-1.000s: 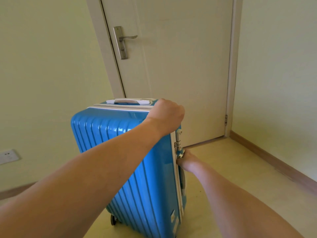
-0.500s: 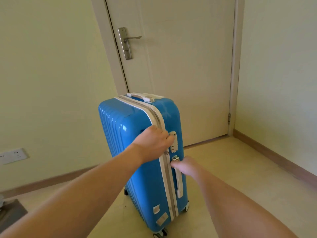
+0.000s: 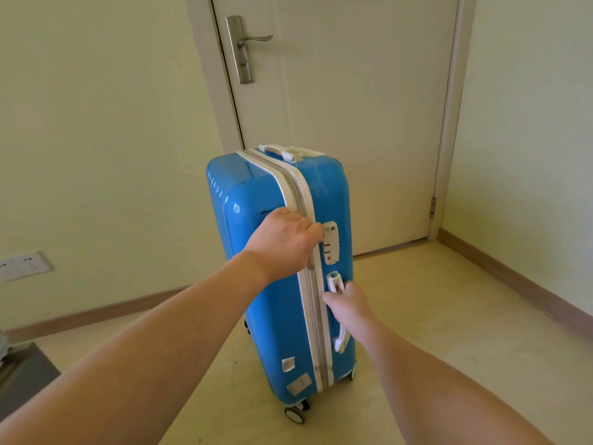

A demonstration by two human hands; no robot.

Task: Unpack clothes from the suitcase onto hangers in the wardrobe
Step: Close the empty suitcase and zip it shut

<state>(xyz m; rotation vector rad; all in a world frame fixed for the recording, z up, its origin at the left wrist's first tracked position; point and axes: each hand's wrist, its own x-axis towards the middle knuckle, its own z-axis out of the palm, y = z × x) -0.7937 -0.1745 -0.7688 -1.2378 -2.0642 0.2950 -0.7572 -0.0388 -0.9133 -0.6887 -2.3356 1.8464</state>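
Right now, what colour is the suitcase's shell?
Bright blue, with white trim along the seam; the suitcase shows clearly in the head view.

A closed pale door [image 3: 353,123] with metal handle [image 3: 247,43], cream walls [image 3: 96,123], beige floor [image 3: 433,300], wall socket [image 3: 24,266], wooden skirting [image 3: 513,277].

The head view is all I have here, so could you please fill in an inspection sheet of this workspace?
Surface: pale floor.
Job's things: blue suitcase upright on its wheels, shut; no clothes, hangers or wardrobe in view.
Clutter: dark mat at lower left.
Grippers: left hand grips the suitcase's seam beside the lock; right hand holds the side handle.
Cables: nothing seen.
Surroundings: closed door, wall socket.
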